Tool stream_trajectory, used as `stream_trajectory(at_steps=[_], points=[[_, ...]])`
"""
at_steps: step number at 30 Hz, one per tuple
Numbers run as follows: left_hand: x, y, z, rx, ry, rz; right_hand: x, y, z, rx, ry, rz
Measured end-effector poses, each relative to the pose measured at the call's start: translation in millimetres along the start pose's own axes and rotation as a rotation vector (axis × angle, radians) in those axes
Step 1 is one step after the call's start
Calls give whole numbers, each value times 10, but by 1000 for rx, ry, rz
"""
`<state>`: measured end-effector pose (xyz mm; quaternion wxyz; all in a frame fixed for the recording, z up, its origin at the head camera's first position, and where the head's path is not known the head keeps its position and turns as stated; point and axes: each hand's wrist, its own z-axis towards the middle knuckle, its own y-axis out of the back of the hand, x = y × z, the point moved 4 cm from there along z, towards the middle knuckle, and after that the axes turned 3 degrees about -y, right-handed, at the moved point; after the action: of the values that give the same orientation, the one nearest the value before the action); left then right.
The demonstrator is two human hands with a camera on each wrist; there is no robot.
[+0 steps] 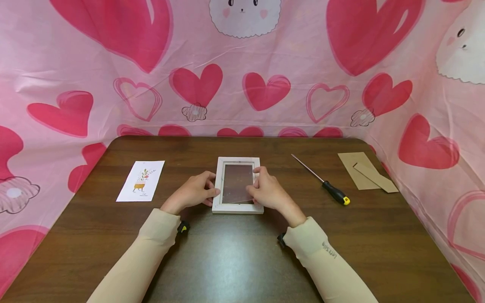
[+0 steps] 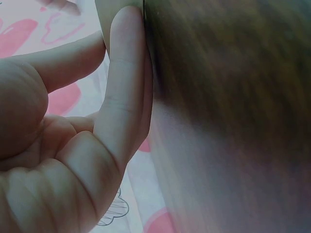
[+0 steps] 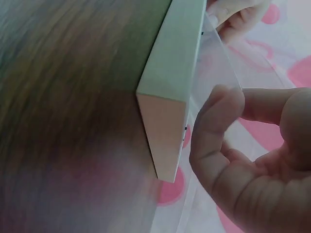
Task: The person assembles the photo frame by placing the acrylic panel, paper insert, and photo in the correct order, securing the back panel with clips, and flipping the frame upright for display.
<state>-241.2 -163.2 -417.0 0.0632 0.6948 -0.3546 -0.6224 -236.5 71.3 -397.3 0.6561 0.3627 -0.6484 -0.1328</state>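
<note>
A white picture frame [image 1: 238,209] lies flat on the table, its opening showing dark brown beneath. My left hand [image 1: 194,190] holds the frame's left edge, thumb at the upper edge and fingers along the side. With thumb and forefinger, my right hand [image 1: 268,188] pinches a clear sheet [image 3: 218,63] over the right part of the opening. In the right wrist view, this sheet stands tilted above the frame's face. The left wrist view shows a finger [image 2: 127,63] lying against the frame's side wall; most of the frame is out of that view.
A white card [image 1: 140,181] printed with a potted plant lies to the left. On the right is a screwdriver [image 1: 320,179] with a black and yellow handle. Beyond it, a brown board [image 1: 354,168] with a strip-shaped stand [image 1: 375,177] lies near the table's right edge.
</note>
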Motion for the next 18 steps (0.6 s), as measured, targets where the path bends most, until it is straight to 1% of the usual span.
stream_trajectory(at_steps=[6,11,14,18], points=[[16,-3,12,-1,-7,-10,-5,9,6,-24,0,-94],[21,-7,15,-2,-4,-16,-8,-12,13,-4,15,-172],[20,-7,16,-6,-5,-20,-6,-24,14,5,40,-202],[14,-8,12,-6,-10,-20,-11,-38,12,14,57,-214]])
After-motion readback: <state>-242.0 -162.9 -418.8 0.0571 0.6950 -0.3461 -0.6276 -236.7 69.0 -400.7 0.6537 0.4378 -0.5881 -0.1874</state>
